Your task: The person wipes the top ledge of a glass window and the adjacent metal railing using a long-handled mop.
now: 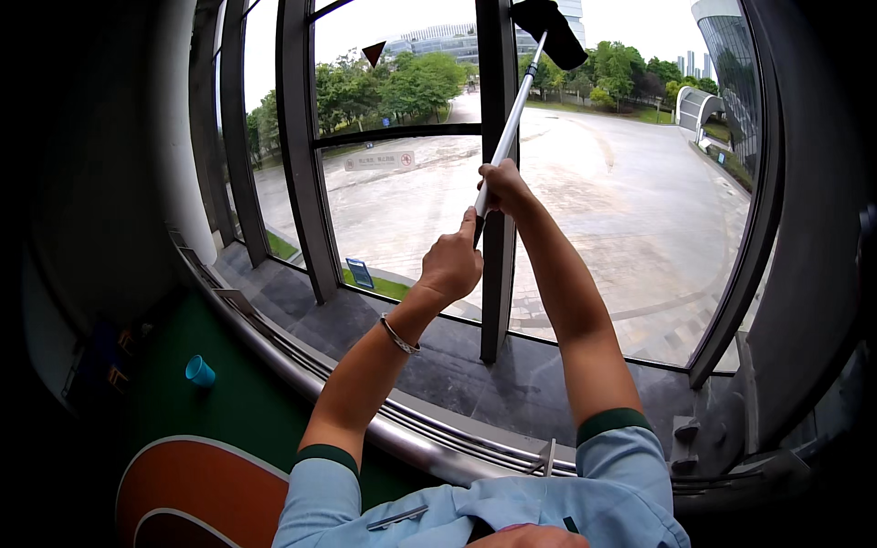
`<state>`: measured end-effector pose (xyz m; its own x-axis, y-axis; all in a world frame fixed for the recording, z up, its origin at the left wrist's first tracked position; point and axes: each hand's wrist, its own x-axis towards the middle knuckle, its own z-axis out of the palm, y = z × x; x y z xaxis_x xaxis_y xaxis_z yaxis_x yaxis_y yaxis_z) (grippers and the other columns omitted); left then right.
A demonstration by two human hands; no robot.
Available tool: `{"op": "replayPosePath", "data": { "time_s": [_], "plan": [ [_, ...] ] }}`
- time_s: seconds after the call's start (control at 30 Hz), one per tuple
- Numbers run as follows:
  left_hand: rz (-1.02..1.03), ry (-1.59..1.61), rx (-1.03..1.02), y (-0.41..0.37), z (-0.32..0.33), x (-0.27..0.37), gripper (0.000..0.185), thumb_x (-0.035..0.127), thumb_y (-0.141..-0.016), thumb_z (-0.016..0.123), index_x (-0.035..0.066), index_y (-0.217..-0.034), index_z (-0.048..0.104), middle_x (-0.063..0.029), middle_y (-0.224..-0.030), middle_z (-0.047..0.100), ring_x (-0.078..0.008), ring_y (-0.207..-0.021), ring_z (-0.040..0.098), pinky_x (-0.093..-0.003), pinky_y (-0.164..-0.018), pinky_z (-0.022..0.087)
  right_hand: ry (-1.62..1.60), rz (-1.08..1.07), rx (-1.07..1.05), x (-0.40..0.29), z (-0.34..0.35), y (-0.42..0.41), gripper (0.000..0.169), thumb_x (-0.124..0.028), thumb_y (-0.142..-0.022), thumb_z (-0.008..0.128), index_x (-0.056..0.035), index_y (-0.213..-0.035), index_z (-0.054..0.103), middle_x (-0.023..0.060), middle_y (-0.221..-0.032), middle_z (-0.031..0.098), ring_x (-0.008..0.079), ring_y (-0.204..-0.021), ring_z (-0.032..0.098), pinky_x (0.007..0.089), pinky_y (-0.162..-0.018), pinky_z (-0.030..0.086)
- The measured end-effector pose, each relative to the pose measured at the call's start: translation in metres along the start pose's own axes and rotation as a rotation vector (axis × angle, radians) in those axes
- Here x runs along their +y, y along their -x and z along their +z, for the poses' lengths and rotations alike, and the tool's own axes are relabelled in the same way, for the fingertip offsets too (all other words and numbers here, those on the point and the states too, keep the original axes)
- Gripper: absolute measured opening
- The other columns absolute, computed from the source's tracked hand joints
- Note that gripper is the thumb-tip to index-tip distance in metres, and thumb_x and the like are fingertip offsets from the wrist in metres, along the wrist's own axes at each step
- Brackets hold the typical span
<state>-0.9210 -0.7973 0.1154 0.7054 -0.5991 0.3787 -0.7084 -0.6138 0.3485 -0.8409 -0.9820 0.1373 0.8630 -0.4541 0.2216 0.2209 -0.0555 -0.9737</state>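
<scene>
Both hands grip a silver telescopic pole [510, 123] that rises away from me. My left hand [453, 264] is closed round its dark lower grip, the index finger laid along it. Just above, my right hand [503, 186] holds the metal shaft. At the pole's far end a dark flat cleaning head [553, 33] is raised against the upper part of the right window pane [616, 205]; whether it touches the glass I cannot tell. A dark vertical window frame post [498, 288] stands behind my hands.
A rounded metal railing [425, 452] curves between me and the grey stone ledge [438, 356] below the windows. On the green floor [240, 383] at the left stands a blue bin [200, 371]. Metal brackets [685, 438] sit at the lower right.
</scene>
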Motion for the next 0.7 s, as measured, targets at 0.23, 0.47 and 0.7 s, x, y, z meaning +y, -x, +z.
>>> {"op": "replayPosePath", "data": {
  "time_s": [0.23,0.47,0.7],
  "plan": [
    [0.035,0.151,-0.105,0.066,0.026,-0.057,0.074,0.011,-0.079,0.054,0.002,-0.145,0.022,-0.0283,-0.077,0.062,-0.0448,-0.074,0.061,-0.0515,-0.074,0.048,0.042,0.11,0.037,0.056,0.015,0.002,0.019,-0.012,-0.082,0.051,0.0055,-0.074,0.049,0.0128,-0.058,0.051,0.0245,-0.038,0.052,0.0374,-0.028,0.042],
    [0.001,0.281,-0.175,0.145,0.019,-0.052,0.072,0.009,-0.08,0.056,-0.001,-0.143,0.025,-0.0313,-0.073,0.059,-0.0474,-0.071,0.06,-0.0487,-0.07,0.047,-0.019,0.208,0.015,0.103,-0.002,0.009,0.018,-0.011,-0.081,0.053,0.0061,-0.081,0.049,0.0127,-0.062,0.053,0.0254,-0.045,0.056,0.0395,-0.034,0.049],
    [-0.138,0.426,-0.317,0.209,0.019,-0.018,0.072,0.005,-0.082,0.056,0.003,-0.146,0.023,-0.0139,-0.072,0.059,-0.0169,-0.055,0.057,-0.0287,-0.055,0.049,-0.115,0.315,-0.009,0.158,-0.035,0.034,0.015,-0.012,-0.081,0.052,0.0023,-0.084,0.052,0.0111,-0.063,0.055,0.0233,-0.048,0.057,0.0404,-0.036,0.049]
  ]
}}
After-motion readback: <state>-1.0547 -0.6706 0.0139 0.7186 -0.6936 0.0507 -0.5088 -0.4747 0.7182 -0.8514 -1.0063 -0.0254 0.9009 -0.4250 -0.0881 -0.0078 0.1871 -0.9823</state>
